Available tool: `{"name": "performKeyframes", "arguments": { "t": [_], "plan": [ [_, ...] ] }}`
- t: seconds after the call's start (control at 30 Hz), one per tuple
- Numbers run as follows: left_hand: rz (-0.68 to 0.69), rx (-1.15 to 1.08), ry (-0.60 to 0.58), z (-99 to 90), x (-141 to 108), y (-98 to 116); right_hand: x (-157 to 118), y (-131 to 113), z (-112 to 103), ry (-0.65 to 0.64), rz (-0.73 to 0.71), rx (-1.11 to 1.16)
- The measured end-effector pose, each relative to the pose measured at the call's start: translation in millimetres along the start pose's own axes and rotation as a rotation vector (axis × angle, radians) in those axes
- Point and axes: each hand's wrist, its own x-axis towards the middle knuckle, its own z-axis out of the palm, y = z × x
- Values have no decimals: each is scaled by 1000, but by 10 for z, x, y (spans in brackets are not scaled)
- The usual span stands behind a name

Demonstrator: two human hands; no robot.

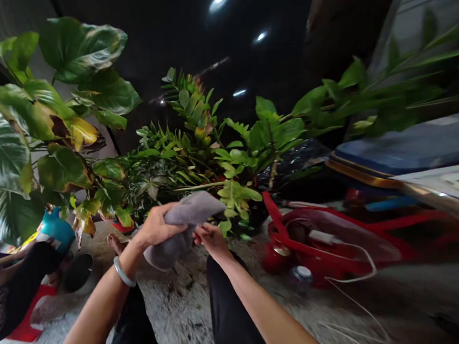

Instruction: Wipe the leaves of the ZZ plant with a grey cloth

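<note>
A grey cloth [194,208] is bunched in my left hand [159,224], whose fingers and thumb wrap round it. One part of the cloth sticks out to the right, and another part [168,251] hangs below the hand. Close against the cloth's lower right side, my right hand [212,241] is closed with its fingertips pinched together. A small red spot shows at those fingertips, too small to name. Whether the right fingers grip the cloth or something else is hidden. Both hands are above the ground, in front of leafy green plants [233,166].
A large-leaved plant [61,112] rises on the left. A person sits on a red stool [32,315] beside a dark bucket [77,273]. On the right, a red plastic item [301,246] with a white cord [357,278] lies near a blurred blue-topped object [414,149].
</note>
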Motion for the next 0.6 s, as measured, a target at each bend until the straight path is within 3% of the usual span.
{"name": "performKeyframes", "arguments": {
  "t": [0.13, 0.2, 0.27, 0.37, 0.43, 0.47, 0.53, 0.6],
  "plan": [
    [115, -52, 409, -204, 356, 201, 0, -25, 30, 11, 51, 4],
    [132, -22, 502, -167, 449, 114, 7, -23, 55, 21, 73, 10],
    [73, 57, 450, -30, 377, -88, 20, -8, 60, 30, 75, 16],
    [-83, 183, 146, 185, 16, -420, 45, 26, 12, 29, 50, -53],
    [-146, 212, -30, 205, -232, -517, 56, 42, -35, 29, 34, -125],
    [-151, 209, -61, 165, -309, -508, 58, 45, -52, 26, 31, -138],
    [-124, 176, 15, 11, -322, -389, 52, 36, -59, 18, 42, -89],
    [-68, 126, 192, -170, -161, -207, 38, 13, -30, 15, 62, -12]
  ]
}}
